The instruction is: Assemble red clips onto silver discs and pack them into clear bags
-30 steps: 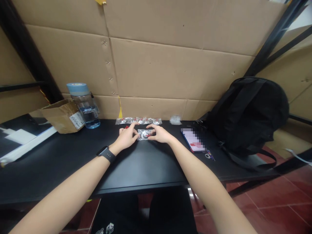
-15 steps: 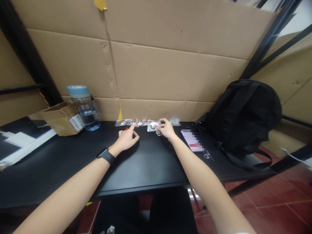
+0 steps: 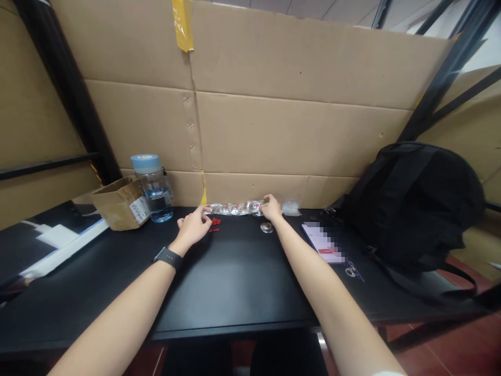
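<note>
My right hand (image 3: 273, 209) pinches the edge of a small clear plastic packet (image 3: 255, 206) holding a round piece with some red on it. That packet is at the right end of a row of similar packets (image 3: 235, 209) along the foot of the cardboard. A loose round, shiny disc (image 3: 266, 227) lies on the table just below this hand. My left hand (image 3: 192, 227), with a dark watch on the wrist, is at the row's left end, fingers curved and apart; whether it touches the end packet is unclear. Beside it lie red cords (image 3: 215, 223).
Another clear plastic bag (image 3: 291, 208) lies right of my right hand. A phone (image 3: 323, 243), a key ring (image 3: 351, 272) and a black backpack (image 3: 410, 209) are farther right. At left stand a water bottle (image 3: 156, 196) and an open cardboard box (image 3: 117, 206) on the black table (image 3: 235, 292).
My right hand has moved the packet back into line with the row, uncovering the loose disc. My left hand has shifted to the row's left end, exposing the red cords. The view tilted up.
</note>
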The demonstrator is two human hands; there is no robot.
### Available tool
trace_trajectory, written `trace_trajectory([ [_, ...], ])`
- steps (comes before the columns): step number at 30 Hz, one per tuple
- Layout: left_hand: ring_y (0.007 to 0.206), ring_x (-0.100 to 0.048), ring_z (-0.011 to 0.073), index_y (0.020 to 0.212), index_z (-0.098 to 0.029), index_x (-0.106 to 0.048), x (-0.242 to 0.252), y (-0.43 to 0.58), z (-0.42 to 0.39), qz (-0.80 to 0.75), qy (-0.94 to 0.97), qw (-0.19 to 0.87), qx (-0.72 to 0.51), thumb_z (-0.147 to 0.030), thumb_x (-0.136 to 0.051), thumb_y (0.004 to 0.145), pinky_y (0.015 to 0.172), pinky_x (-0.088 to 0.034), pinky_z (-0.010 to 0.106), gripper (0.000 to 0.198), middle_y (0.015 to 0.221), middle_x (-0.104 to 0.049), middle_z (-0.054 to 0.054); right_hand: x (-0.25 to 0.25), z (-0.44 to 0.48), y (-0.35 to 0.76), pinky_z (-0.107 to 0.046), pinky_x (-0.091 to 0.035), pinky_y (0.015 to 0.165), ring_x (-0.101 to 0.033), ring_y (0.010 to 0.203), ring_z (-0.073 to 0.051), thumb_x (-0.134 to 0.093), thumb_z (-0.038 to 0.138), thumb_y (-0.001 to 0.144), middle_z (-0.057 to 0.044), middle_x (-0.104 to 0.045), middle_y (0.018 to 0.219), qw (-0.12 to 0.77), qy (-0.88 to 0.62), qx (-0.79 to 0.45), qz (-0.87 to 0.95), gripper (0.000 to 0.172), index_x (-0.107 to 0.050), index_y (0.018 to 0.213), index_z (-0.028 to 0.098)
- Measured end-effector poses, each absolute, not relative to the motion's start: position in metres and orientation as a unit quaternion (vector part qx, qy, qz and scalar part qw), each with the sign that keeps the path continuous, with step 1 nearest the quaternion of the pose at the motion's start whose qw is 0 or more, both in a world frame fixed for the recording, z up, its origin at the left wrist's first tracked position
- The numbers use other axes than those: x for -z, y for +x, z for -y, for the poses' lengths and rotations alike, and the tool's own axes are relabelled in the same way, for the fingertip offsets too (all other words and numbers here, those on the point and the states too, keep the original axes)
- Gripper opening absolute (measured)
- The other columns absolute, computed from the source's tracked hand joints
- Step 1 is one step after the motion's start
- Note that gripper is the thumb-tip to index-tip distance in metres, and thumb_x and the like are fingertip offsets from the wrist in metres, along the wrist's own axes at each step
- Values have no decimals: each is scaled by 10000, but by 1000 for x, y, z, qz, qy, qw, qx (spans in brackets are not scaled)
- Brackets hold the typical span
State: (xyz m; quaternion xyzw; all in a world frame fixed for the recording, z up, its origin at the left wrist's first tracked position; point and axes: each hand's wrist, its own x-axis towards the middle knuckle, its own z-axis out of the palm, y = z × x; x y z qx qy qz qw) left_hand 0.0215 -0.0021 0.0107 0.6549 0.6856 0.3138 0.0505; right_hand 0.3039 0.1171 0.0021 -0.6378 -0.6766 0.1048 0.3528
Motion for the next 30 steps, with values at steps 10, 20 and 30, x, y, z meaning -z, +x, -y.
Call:
trace_trajectory([
  [10,1067,-656,298,978,-335,-778,-5,-2,-3,-627,759,31,-175,-408,-641,811,880,-463,421,229,1068,-757,38,3,-104,338,-341,-486,851,-664,952,-236,-688,286,858,-109,-708,1037,297,-612,-50,731,193,-681,1024,186],
  [20,1061,-649,292,832,-291,-760,2,21,4,-570,800,26,-185,-379,-596,893,897,-442,433,197,1057,-756,44,12,-58,353,-286,-505,849,-695,888,-178,-842,248,730,-56,-758,1022,241,-484,-145,829,350,-738,1061,201],
  [30,842,-702,211,866,-238,-701,-9,64,25,-490,779,135,-367,-416,-637,904,849,-503,336,193,949,-775,11,8,-59,346,-282,-495,764,-611,715,-125,-834,278,723,-25,-741,1059,316,-452,-173,816,463,-692,1161,231],
])
